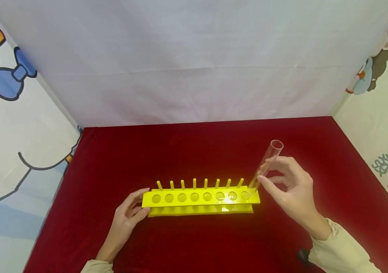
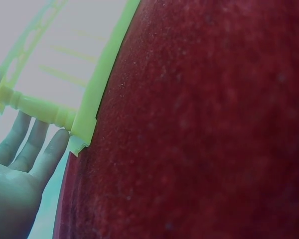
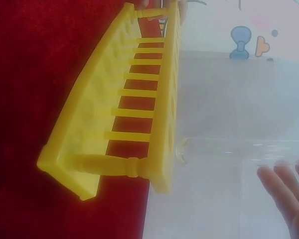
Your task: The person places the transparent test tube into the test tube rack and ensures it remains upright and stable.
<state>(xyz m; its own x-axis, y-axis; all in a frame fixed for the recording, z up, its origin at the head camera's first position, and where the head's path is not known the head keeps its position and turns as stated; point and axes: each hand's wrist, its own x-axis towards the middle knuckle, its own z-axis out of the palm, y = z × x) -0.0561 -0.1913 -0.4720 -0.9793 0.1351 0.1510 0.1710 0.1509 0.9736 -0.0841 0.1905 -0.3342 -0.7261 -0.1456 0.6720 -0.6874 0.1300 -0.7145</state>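
A yellow plastic test tube rack (image 1: 201, 198) stands on the red cloth, with a row of round holes in its top board and upright pegs along the back. My left hand (image 1: 125, 218) holds its left end, thumb at the front; in the left wrist view its fingers (image 2: 51, 154) reach the end post. Between right thumb and fingertips, my right hand (image 1: 293, 191) pinches a clear glass test tube (image 1: 271, 153), tilted with its mouth up and to the right. The tube's rounded bottom (image 3: 181, 151) is at the rack's rightmost hole; whether it is inside cannot be told.
Red cloth (image 1: 180, 242) covers the table around the rack. A white curtain (image 1: 194, 76) hangs behind, and printed panels (image 1: 10, 144) flank both sides. A small dark object (image 1: 304, 256) lies by the right sleeve.
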